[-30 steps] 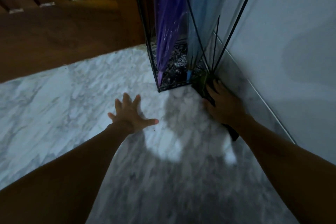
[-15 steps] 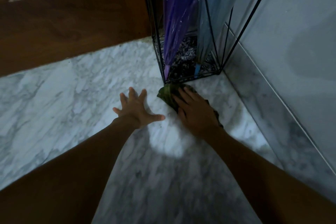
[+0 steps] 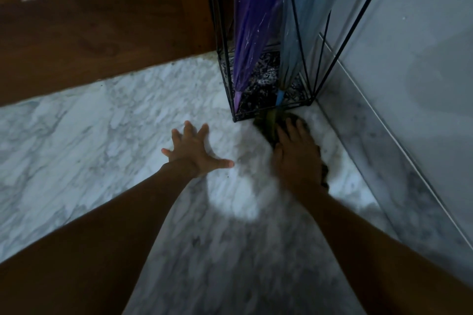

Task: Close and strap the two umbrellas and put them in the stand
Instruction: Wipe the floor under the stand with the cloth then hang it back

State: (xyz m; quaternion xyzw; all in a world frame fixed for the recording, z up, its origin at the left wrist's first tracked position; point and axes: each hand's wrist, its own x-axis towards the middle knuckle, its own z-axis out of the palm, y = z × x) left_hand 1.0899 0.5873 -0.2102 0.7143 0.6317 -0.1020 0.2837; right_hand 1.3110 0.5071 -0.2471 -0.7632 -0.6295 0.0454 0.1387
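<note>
We are seeing open marble floor spreading across left and centre; the wire stand is blocking the upper middle, the wall is closing the right, wooden boards the upper left.

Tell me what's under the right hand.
A dark green cloth lies under the right hand on the marble floor, by the stand. The hand covers most of it, so its full shape is hidden.
</note>
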